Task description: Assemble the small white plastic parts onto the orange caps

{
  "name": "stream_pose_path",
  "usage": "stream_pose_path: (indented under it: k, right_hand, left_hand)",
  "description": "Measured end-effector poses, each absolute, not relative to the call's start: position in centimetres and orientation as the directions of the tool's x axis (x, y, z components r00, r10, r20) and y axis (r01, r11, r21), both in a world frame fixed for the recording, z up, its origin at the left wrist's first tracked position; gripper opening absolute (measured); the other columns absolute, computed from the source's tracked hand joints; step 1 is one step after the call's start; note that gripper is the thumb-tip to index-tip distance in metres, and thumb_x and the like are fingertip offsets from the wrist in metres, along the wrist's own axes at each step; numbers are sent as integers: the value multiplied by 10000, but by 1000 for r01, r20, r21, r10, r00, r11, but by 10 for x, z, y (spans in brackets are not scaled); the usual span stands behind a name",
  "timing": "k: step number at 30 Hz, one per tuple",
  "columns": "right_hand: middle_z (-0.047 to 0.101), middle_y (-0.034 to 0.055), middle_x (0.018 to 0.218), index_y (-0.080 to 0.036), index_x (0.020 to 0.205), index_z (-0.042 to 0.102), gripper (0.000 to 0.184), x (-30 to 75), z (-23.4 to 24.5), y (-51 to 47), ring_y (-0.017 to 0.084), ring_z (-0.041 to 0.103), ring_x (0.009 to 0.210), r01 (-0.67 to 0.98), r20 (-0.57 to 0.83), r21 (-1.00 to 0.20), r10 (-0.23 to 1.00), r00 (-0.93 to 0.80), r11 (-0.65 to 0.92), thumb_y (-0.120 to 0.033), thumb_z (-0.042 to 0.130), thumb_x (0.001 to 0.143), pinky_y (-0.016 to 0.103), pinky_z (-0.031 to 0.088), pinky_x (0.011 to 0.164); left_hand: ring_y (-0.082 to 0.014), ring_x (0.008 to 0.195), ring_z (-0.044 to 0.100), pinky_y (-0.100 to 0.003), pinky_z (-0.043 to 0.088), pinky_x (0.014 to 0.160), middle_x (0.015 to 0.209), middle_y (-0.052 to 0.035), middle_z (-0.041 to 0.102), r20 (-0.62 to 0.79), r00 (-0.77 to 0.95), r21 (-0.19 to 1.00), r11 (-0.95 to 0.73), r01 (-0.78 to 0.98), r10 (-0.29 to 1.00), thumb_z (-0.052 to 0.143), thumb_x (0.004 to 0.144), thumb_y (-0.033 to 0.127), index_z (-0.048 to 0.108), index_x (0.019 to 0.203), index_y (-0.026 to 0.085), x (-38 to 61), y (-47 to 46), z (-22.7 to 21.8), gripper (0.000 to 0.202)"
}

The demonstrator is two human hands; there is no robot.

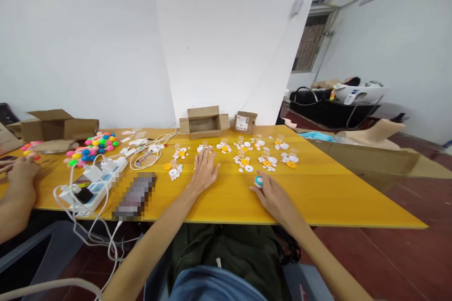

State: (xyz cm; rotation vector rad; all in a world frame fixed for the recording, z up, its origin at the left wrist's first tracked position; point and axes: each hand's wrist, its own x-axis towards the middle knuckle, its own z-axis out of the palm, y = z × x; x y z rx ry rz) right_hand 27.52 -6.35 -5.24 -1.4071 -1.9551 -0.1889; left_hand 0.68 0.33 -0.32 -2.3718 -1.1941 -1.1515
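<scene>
On the yellow table, my right hand [274, 194] pinches a small round teal-and-white piece [259, 181] between thumb and fingers, close to the tabletop. My left hand [205, 170] reaches forward, palm down with fingers stretched out, over a group of small white parts that it partly hides. Around both hands lie several little groups of parts. They include white discs [249, 168], orange-yellow rings [245, 162], white cut-out pieces [173, 174] and small clear cups [293, 152]. I cannot make out the finer shapes.
Left of me lie a phone [137, 195], a white power strip [100, 188] with plugs and cables, and colourful balls [95, 148]. An open cardboard box [204, 124] and a smaller box [245, 122] stand by the wall. A co-worker's hand [23, 171] rests at far left.
</scene>
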Motion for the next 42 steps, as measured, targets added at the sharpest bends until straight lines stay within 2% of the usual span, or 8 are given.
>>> stream_pose_path:
  k: [5,9,11,15,18,30,39,42]
  right_hand:
    - [718,104,1097,-238,1125,583,250,239,-37,-57,290,695,1012,742,439,-519,877,-195,424,-352,635,908,408,571,875]
    - [722,107,1102,-221,1024,631,188,220,-25,-49,277,680,1041,660,360,-612,896,-260,436,-258,637,840,378,539,903]
    - [732,100,1090,-219,1006,653,210,214,-22,-45,275,681,1015,612,343,-667,904,-254,425,-257,653,800,368,528,885]
    - [719,26,840,-232,836,645,177,214,-19,-38,230,641,773,455,307,-803,921,-239,385,-383,704,764,333,495,724]
    - [692,-2,763,-231,788,643,220,218,-17,-39,211,606,723,359,286,-863,930,-230,354,-424,732,730,324,462,690]
    - [722,15,802,-225,884,707,320,221,-19,-38,213,631,755,256,270,-913,941,-203,318,-509,751,744,332,492,731]
    - [719,-6,746,-233,801,681,281,211,-21,-21,200,643,690,281,283,-905,945,-165,320,-466,796,693,332,514,683]
    - [720,-7,763,-241,786,664,307,200,-18,-8,196,647,684,212,294,-923,944,-148,321,-478,811,656,329,534,651]
  left_hand:
    - [-255,1196,600,-431,493,1039,1258,-118,637,656,543,165,-802,574,524,409,1049,342,572,1330,240,16,-16,5,341]
    - [-255,1154,629,-393,521,1001,1246,-112,654,554,701,170,-885,433,450,468,1030,442,546,1355,233,30,-27,3,394]
    - [-256,1123,642,-385,525,986,1214,-107,662,522,692,206,-861,464,498,466,1028,460,573,1301,235,34,-28,2,370]
    - [-249,1050,657,-370,516,964,1127,-94,671,452,630,305,-773,557,632,396,1047,446,626,1158,239,32,-26,1,329]
    - [-244,1004,659,-360,507,946,1068,-74,686,395,609,392,-725,566,688,423,1035,437,642,1112,254,30,-24,1,295]
    - [-213,773,628,-315,480,779,789,-11,653,314,505,624,-576,528,804,350,1050,497,613,905,258,31,-22,4,384]
    - [-199,856,642,-310,495,848,882,-4,687,304,455,694,-522,496,837,457,1008,441,604,914,251,32,-13,4,258]
    - [-197,877,644,-320,510,876,911,-11,704,330,370,748,-479,459,869,496,984,391,617,917,241,31,-4,2,204]
